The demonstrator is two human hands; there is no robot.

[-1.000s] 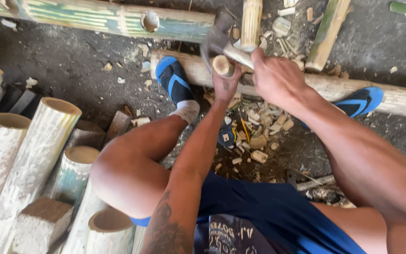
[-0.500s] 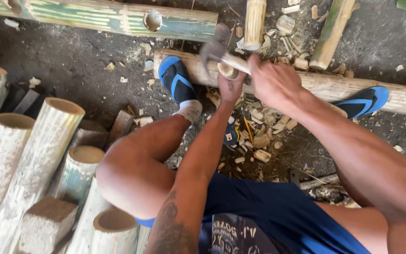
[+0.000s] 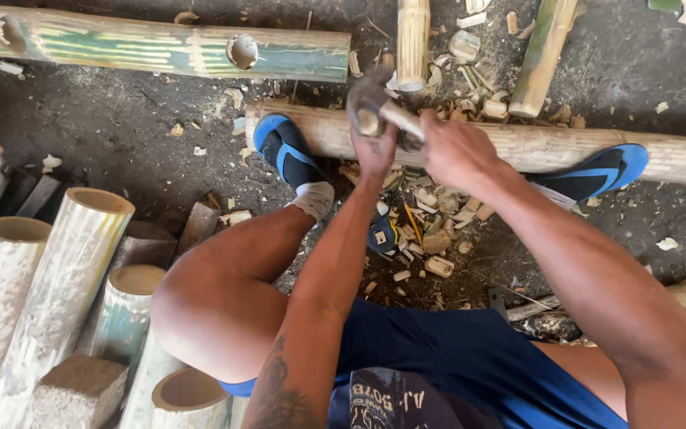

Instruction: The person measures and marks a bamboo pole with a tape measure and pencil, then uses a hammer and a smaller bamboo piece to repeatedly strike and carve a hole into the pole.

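Note:
I squat over a pale bamboo pole point(image 3: 676, 159) lying across the dirt floor, with both blue shoes point(image 3: 283, 151) pressed against it. My left hand point(image 3: 375, 152) is closed around an upright wooden-handled chisel point(image 3: 370, 124), which it mostly hides, set on the pole. My right hand point(image 3: 456, 148) grips the handle of a metal hammer point(image 3: 365, 99). The hammer's head sits right at the top of the chisel, just above my left fist.
A green-painted bamboo pole point(image 3: 160, 49) with round holes lies at the back. Cut bamboo sections point(image 3: 97, 218) stand and lean at the left. Two short bamboo pieces point(image 3: 413, 40) lie behind the pole. Wood chips point(image 3: 438, 238) and a small blue-and-yellow object point(image 3: 381, 234) litter the ground between my feet.
The hammer has swung down from a raised position onto the top of the chisel. My left hand has stayed in place on the pole.

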